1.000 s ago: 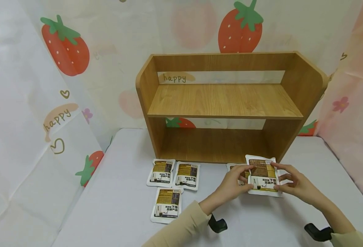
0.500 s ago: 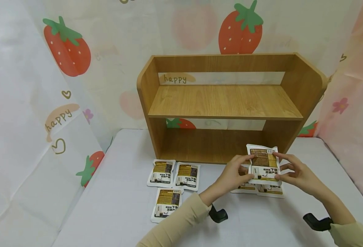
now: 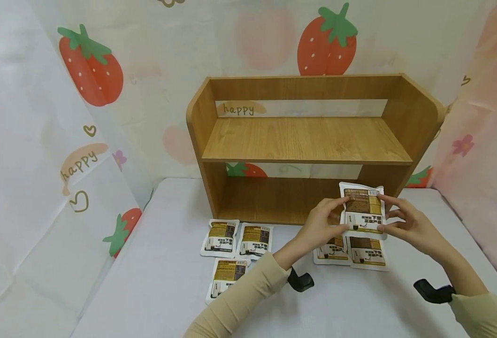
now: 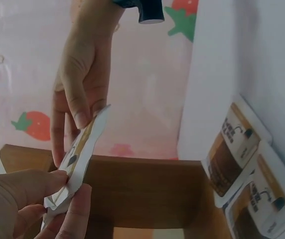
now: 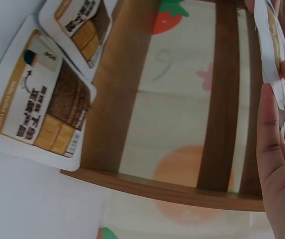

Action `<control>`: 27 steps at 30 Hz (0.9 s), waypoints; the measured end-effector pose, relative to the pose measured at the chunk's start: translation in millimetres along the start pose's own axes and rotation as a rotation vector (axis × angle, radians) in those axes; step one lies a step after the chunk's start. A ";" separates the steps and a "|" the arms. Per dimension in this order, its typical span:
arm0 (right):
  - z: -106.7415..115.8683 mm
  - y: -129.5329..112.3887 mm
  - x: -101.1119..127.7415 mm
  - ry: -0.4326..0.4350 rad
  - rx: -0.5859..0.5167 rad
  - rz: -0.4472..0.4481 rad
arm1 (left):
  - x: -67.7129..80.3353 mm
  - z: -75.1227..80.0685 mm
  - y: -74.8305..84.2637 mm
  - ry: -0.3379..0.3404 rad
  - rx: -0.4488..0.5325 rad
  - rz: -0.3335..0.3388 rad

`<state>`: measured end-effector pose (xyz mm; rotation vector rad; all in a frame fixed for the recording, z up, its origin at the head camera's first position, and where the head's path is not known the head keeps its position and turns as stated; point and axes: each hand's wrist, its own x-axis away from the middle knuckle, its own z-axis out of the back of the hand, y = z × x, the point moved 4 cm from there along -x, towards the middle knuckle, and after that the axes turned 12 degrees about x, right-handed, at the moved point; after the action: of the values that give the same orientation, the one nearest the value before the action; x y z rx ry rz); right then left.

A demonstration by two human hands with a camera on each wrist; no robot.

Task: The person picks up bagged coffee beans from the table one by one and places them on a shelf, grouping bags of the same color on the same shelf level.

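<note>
A flat white-edged pouch (image 3: 363, 213) with a brown and yellow printed label is held raised before the right end of the wooden shelf unit (image 3: 307, 141). My left hand (image 3: 318, 226) pinches its left edge between thumb and fingers. On the opposite edge, my right hand (image 3: 415, 231) grips it the same way. The left wrist view shows the pouch (image 4: 82, 152) side-on between both hands. Below it, two similar pouches lie side by side on the table, a left one (image 3: 332, 252) and a right one (image 3: 367, 256), their tops partly covered.
Three more pouches lie to the left: one (image 3: 220, 238) beside another (image 3: 255, 240), and a front one (image 3: 227, 274) partly behind my left sleeve (image 3: 241, 298). The shelf unit has an upper board (image 3: 307, 138) and a lower board (image 3: 269, 202). Strawberry-print cloth hangs behind.
Both hands have raised the pouch upward from just above the table to in front of the lower shelf opening. The two pouches beneath it have come into view.
</note>
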<state>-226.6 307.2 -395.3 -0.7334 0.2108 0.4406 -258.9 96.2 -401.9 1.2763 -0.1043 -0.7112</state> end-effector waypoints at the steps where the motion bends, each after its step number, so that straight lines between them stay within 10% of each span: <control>1: 1.1 -0.3 -1.0 0.002 -0.001 -0.004 | -1.6 0.7 1.1 0.005 -0.007 -0.004; 27: 33.1 -16.1 -27.0 0.215 -0.027 -0.049 | -34.6 17.9 36.2 0.089 0.020 -0.103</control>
<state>-242.1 310.9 -352.5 -0.8111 0.3883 0.3180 -278.6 103.9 -353.1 1.3375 0.0273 -0.7417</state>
